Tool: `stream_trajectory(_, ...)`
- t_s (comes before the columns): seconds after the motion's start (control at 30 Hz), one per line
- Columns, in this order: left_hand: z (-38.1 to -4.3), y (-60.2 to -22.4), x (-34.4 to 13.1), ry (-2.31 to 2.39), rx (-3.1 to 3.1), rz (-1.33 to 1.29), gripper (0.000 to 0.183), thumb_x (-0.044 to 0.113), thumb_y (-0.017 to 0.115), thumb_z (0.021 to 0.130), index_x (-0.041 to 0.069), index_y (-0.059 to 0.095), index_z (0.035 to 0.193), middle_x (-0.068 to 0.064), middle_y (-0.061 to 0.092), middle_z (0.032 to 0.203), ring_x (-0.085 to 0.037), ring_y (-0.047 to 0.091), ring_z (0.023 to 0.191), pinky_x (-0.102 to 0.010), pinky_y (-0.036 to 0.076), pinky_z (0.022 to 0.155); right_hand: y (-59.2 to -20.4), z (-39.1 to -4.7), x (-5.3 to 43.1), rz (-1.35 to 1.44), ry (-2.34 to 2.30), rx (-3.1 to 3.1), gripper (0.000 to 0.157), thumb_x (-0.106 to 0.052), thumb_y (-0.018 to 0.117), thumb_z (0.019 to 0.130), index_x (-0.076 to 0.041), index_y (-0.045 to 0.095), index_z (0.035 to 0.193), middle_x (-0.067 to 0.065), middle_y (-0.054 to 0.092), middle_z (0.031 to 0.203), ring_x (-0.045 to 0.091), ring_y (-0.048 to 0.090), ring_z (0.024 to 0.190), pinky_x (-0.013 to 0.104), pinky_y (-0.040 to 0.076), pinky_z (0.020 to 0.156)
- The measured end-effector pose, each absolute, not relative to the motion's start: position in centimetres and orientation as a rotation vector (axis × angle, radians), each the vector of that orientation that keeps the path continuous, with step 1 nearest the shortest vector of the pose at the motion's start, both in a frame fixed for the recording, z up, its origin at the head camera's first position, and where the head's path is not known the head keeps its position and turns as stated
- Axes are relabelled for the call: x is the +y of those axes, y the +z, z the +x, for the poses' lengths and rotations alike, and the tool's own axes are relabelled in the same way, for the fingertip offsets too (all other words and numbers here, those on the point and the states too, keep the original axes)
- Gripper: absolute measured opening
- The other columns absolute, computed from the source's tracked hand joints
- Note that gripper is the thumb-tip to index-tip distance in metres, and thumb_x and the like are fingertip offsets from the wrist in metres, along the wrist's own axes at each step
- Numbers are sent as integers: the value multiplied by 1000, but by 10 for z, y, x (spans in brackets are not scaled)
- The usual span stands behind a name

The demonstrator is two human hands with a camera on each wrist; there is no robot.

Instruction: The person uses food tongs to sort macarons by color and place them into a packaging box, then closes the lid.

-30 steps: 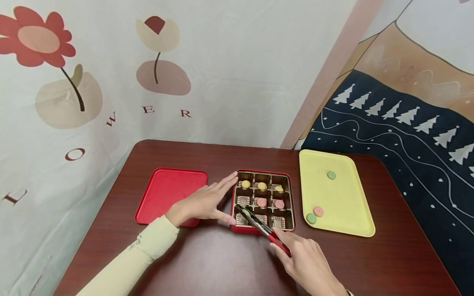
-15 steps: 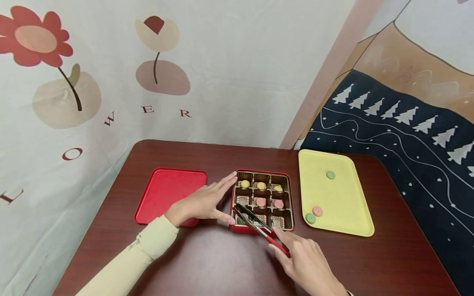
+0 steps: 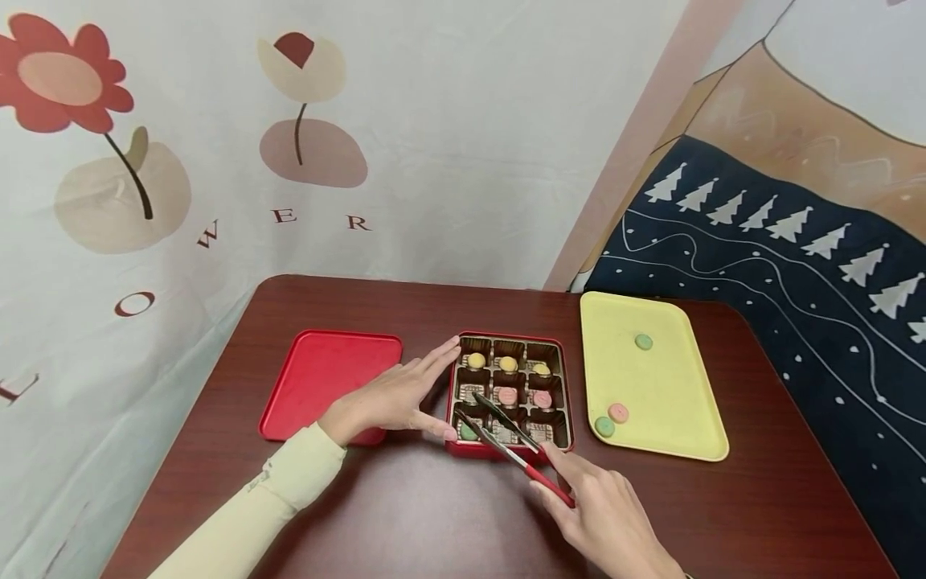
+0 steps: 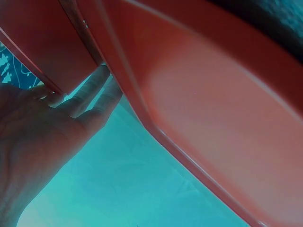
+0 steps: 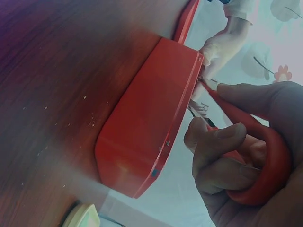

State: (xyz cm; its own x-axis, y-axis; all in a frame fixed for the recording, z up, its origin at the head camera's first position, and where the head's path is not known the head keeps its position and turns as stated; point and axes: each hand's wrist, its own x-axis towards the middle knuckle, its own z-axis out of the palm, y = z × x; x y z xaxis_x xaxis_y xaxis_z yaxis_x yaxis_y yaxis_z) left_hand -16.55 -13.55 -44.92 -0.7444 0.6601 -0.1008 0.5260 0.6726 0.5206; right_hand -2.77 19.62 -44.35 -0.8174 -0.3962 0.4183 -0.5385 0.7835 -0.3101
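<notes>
Probably at release, my right hand point(image 3: 606, 505) grips parted red-handled metal tongs point(image 3: 550, 483) by the round green piece point(image 3: 468, 433) in the red square box point(image 3: 473, 452), near-left compartment, my spread left hand point(image 3: 389, 400) touching its side; lifting clear seems due.

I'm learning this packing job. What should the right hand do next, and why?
Probably the right hand should ease the tongs up out of the red box: they stand open, the green piece lies in the near-left compartment, and lifting should avoid nudging it. That would free them for the pieces on the yellow tray.
</notes>
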Motion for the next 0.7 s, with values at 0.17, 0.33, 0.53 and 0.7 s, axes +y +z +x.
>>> stream_trajectory(0.17,-165,-448,-136,683,2609,945,130,69,85,86,8,15,176,-3,5,184,-45,41,153,-70,37,117,-445,-27,200,738,606,-2615,59,-25,97,80,-4,78,131,-1,79,105,7,68,73,32,55,61)
stream_trajectory(0.33,-164,-448,-136,689,2608,948,130,70,84,86,8,15,176,-2,5,184,-44,42,152,-71,40,114,-444,-27,205,740,587,-2604,62,-24,99,77,-3,77,131,0,79,107,10,71,78,34,58,64)
stream_trajectory(0.53,-164,-449,-136,696,2605,946,130,70,84,85,8,14,176,-2,5,184,-43,44,150,-72,40,113,-433,-28,216,563,606,-2727,61,-29,99,81,-5,77,133,4,80,108,9,64,74,31,52,59)
stream_trajectory(0.7,-164,-449,-136,688,2609,950,131,70,85,85,7,14,176,-3,4,184,-44,44,150,-71,41,113,-426,-33,240,435,603,-2733,64,-26,100,79,-4,76,135,9,80,104,12,60,71,34,48,57)
